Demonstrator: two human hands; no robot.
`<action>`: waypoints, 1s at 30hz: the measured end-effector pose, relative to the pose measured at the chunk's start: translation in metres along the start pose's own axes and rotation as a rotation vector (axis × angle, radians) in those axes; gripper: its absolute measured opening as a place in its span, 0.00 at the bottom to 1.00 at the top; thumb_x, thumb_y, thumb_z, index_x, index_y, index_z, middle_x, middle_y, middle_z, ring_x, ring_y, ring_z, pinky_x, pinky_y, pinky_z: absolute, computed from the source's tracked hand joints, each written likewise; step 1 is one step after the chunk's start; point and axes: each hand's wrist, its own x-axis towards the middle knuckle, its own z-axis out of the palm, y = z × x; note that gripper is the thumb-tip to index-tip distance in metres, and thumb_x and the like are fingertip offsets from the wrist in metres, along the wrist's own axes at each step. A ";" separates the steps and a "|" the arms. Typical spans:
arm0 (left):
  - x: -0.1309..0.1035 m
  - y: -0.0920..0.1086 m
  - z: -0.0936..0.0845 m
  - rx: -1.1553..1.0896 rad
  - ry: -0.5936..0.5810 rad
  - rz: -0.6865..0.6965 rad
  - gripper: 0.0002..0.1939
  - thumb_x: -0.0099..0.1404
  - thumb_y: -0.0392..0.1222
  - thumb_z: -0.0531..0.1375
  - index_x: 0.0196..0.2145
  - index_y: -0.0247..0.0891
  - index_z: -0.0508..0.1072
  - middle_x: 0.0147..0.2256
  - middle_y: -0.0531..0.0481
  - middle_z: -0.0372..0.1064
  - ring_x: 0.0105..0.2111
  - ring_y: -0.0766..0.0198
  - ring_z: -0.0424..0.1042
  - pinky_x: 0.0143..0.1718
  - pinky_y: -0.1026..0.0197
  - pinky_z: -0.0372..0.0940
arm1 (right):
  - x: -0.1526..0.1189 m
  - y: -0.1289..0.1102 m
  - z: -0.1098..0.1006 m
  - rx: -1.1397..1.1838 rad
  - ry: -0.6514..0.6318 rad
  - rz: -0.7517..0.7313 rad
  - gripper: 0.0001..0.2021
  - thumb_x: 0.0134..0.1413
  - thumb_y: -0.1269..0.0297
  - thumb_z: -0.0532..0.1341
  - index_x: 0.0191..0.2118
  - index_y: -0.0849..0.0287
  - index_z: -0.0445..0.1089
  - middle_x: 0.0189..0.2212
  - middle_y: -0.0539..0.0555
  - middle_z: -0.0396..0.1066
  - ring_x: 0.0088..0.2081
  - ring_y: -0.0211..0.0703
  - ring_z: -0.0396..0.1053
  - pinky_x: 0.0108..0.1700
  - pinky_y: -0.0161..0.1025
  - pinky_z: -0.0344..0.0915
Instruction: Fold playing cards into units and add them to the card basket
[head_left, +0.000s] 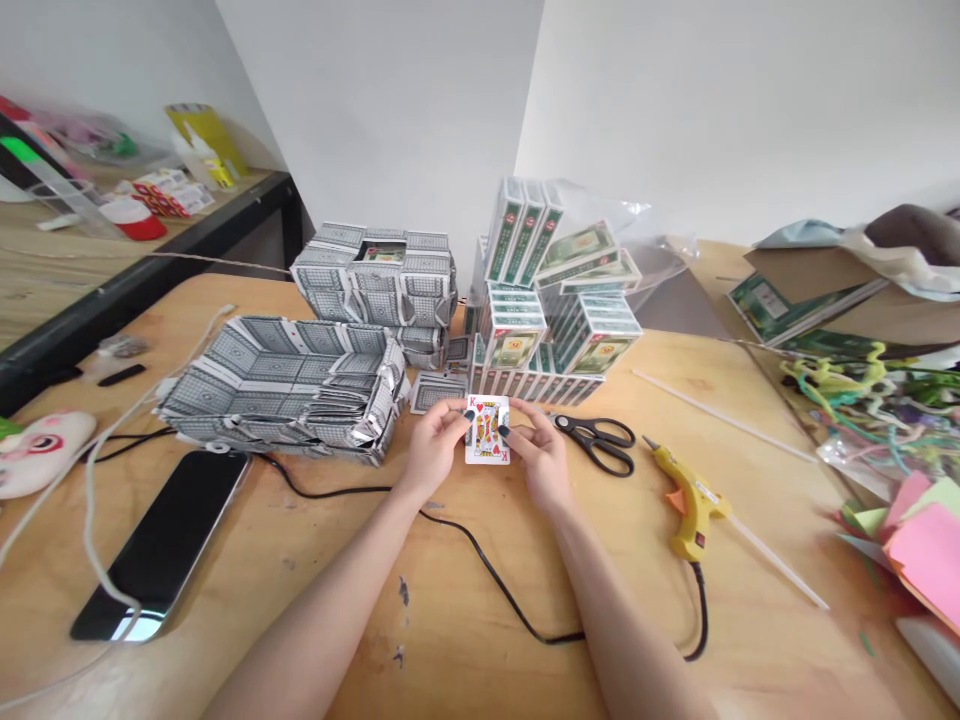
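Note:
A king of hearts playing card is held upright, face toward me, between both hands. My left hand pinches its left edge, thumb on the face. On the opposite edge my right hand grips it the same way; the fingers behind the card are hidden. Just behind lie loose playing cards, backs up. To the left sits an open box built of folded playing cards, with a bundle of cards standing in its right end. Black-handled scissors rest right of my right hand.
Boxed card decks are stacked behind my hands, beside a second card-built box. A yellow glue gun with a glue stick lies at right. A phone and a black cable cross the front left and middle.

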 end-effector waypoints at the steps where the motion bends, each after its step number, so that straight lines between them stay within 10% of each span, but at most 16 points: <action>1: 0.000 0.000 0.000 -0.006 -0.005 -0.005 0.09 0.53 0.40 0.58 0.33 0.35 0.69 0.18 0.59 0.59 0.22 0.70 0.61 0.27 0.67 0.58 | 0.000 0.000 0.000 0.004 0.015 0.006 0.21 0.41 0.65 0.62 0.46 0.57 0.63 0.17 0.44 0.67 0.19 0.35 0.62 0.24 0.33 0.59; 30: -0.005 0.001 0.007 -0.089 -0.096 -0.057 0.07 0.55 0.41 0.55 0.31 0.37 0.64 0.20 0.58 0.57 0.20 0.71 0.59 0.21 0.69 0.56 | -0.004 0.003 0.007 -0.012 -0.016 -0.009 0.08 0.49 0.60 0.57 0.35 0.55 0.63 0.23 0.47 0.68 0.22 0.37 0.63 0.25 0.33 0.60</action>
